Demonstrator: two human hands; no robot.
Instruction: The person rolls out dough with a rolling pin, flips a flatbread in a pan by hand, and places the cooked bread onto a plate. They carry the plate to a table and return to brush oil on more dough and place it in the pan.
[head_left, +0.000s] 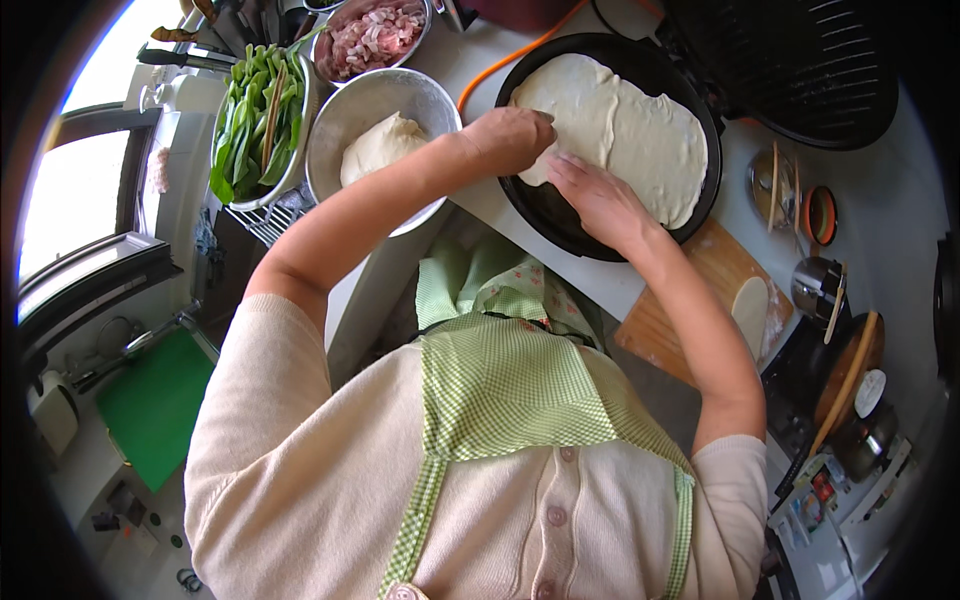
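Note:
Two thin sheets of raw dough lie in a round black electric griddle pan (536, 206), meeting along a ridge near the middle. At the near left edge of the left dough sheet (570, 94), my left hand (514, 140) is curled with its fingertips pinching the dough. My right hand (604, 201) rests beside it, palm down, fingertips touching the same edge; its thumb is hidden. The right dough sheet (660, 154) reaches the pan's right side. Partly behind my left forearm, a lump of dough (379, 146) sits in a floured metal bowl (330, 120).
The griddle's ridged lid (795, 67) stands raised at the back right. Left are a basin of leafy greens (251, 120) and a bowl of chopped raw meat (375, 37). An orange cord (510, 56) runs behind the pan. A wooden board (667, 322) holds an oval dough piece (750, 311).

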